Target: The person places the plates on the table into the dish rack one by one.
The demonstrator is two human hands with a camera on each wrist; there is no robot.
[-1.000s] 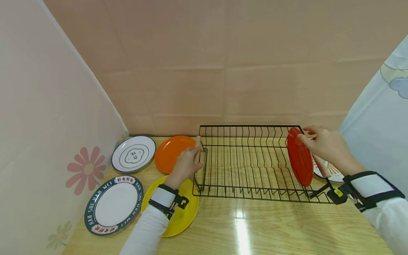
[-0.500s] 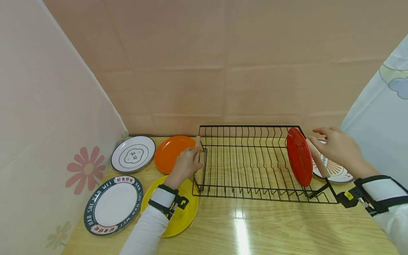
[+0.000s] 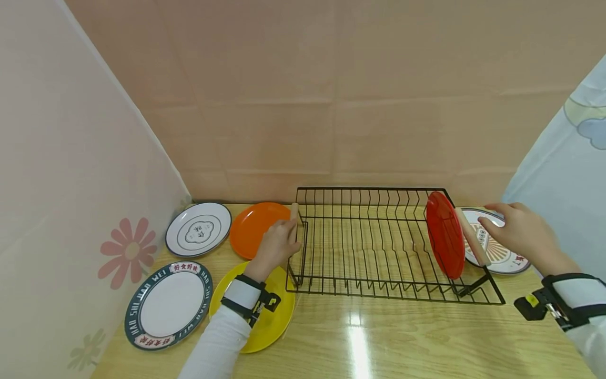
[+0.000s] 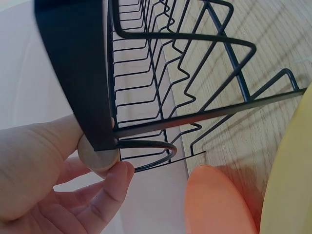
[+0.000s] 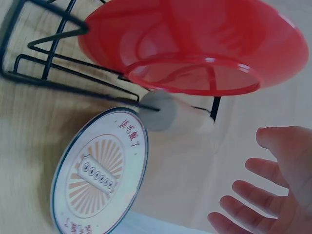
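Red plate (image 3: 445, 234), black rack (image 3: 374, 247)

My left hand (image 3: 276, 245) grips the near-left handle of the rack (image 3: 379, 284). Behind my fingers lies one plate (image 3: 253, 226), under my wrist another (image 3: 270, 326). Left of my right hand's (image 3: 521, 234) fingertips, a plate (image 3: 445, 234) stands in the rack; beneath them lies a patterned plate (image 3: 502, 258).

Left hand (image 3: 274, 246) grips rack (image 3: 379, 247); right hand (image 3: 521, 236) hovers over sunburst plate (image 3: 502, 255).
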